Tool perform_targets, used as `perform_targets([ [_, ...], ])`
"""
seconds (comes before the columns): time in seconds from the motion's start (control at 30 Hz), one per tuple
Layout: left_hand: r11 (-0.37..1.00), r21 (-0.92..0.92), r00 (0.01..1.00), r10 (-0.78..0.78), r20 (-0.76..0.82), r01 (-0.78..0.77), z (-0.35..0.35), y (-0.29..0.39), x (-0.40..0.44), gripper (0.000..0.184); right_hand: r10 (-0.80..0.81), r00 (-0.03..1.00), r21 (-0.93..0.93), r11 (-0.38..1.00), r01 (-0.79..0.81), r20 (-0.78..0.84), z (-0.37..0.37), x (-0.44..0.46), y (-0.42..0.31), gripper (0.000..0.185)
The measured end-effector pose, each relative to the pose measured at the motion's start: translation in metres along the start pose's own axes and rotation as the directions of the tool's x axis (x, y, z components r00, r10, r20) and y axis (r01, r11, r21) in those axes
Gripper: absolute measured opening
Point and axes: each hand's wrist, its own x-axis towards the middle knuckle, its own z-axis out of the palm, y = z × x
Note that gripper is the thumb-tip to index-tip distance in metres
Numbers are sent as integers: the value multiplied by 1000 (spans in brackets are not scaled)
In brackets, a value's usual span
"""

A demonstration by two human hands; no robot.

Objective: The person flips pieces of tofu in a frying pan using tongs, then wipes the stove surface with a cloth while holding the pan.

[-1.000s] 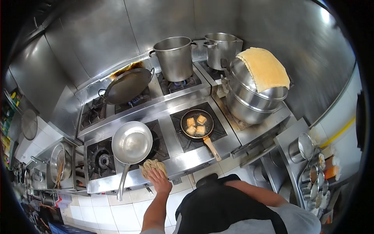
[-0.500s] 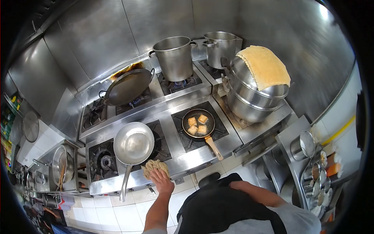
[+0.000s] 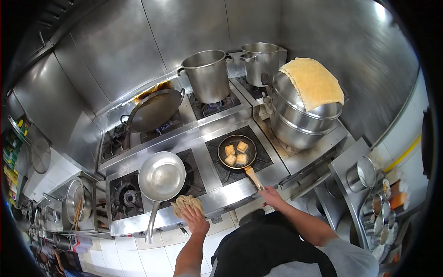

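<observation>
My left hand [image 3: 194, 219] is closed on a bunched tan cloth [image 3: 188, 204] at the stove's front edge, just right of the long handle of an empty silver pan [image 3: 162, 175]. My right hand [image 3: 273, 197] is at the tip of the wooden handle [image 3: 254, 177] of a small black frying pan [image 3: 237, 171]. Its visible fingers look apart, and no grip on the handle can be made out. Several browned square pieces [image 3: 230, 150] lie in this pan, over the front right burner.
Behind are a dark wok [image 3: 154, 111], two tall pots [image 3: 206, 78] [image 3: 260, 64] and a domed steamer [image 3: 300, 124] with a yellow cloth [image 3: 314, 83]. Seasoning containers [image 3: 376, 203] stand at right. A basin [image 3: 77, 201] is at left.
My right hand has moved forward from beside my body to the tip of the frying pan's handle. My left hand stays on the cloth. The view has shifted slightly.
</observation>
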Motion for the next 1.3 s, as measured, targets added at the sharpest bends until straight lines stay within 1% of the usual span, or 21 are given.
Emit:
perform_targets([
  [0.03,1000,-10,1000,-2,11,2,-1,0,0,74,-3,1000,1,1000,3,1,2,3,0,49],
  [0.1,1000,-19,1000,-7,21,7,-4,1,-1,73,-73,997,-137,988,70,-16,6,8,1,42],
  [0.2,999,-37,999,-10,34,11,-7,1,0,72,-28,1000,-169,985,27,-1,6,9,-5,37],
  [0.3,1000,-14,999,-12,38,13,-1,1,0,72,-80,997,-195,978,80,7,5,7,-6,35],
  [0.4,999,-33,999,-19,26,20,3,2,1,72,-47,998,-200,978,54,43,2,12,0,33],
  [0.53,999,-38,999,-22,39,23,3,2,0,73,-55,997,-182,981,66,63,0,17,9,32],
  [0.6,999,-38,999,-21,30,22,4,1,0,73,-113,992,-148,982,119,49,-2,14,9,37],
  [0.67,993,-117,1000,-13,11,14,5,0,0,73,-110,992,-159,980,119,61,-5,12,10,39],
  [0.73,997,-81,1000,-8,13,9,6,1,0,74,-104,992,-169,979,114,69,-5,13,14,40],
  [0.83,999,-40,1000,2,11,-2,2,2,-1,74,-53,994,-234,969,75,100,4,29,30,34],
  [0.87,999,-36,1000,2,8,-2,1,2,-1,73,-201,968,-375,895,243,148,6,33,33,38],
  [0.9,999,-36,1000,12,10,-12,-1,4,1,73,-333,918,-496,772,396,215,7,36,37,43],
  [0.93,1000,-28,1000,12,5,-12,-3,3,3,73,-212,961,-611,741,277,178,2,10,-2,43],
  [0.97,1000,-23,1000,6,6,-6,-3,1,0,73,-199,963,-611,745,268,179,-5,10,-16,43],
  [1.0,1000,-24,1000,4,-24,-5,0,2,2,73,-114,986,-582,797,165,123,-15,12,-27,42],
  [1.03,1000,-24,1000,19,3,-19,3,0,-2,73,-6,997,-544,838,44,72,-20,4,-20,40],
  [1.1,998,-67,999,2,-46,-5,1,3,1,74,-249,967,-547,803,235,50,4,22,20,39],
  [1.17,998,-59,999,-7,-47,4,2,4,1,74,-425,893,-514,739,436,147,25,26,35,37],
  [1.2,998,-64,999,-3,-41,0,2,4,1,75,-408,901,-515,747,422,146,24,25,34,37],
  [1.27,999,-45,1000,0,-15,-1,1,4,1,75,-170,971,-515,825,233,167,18,21,10,31],
  [1.3,1000,-30,1000,-6,-6,6,-1,4,2,75,-163,972,-514,826,229,170,16,19,6,31],
])
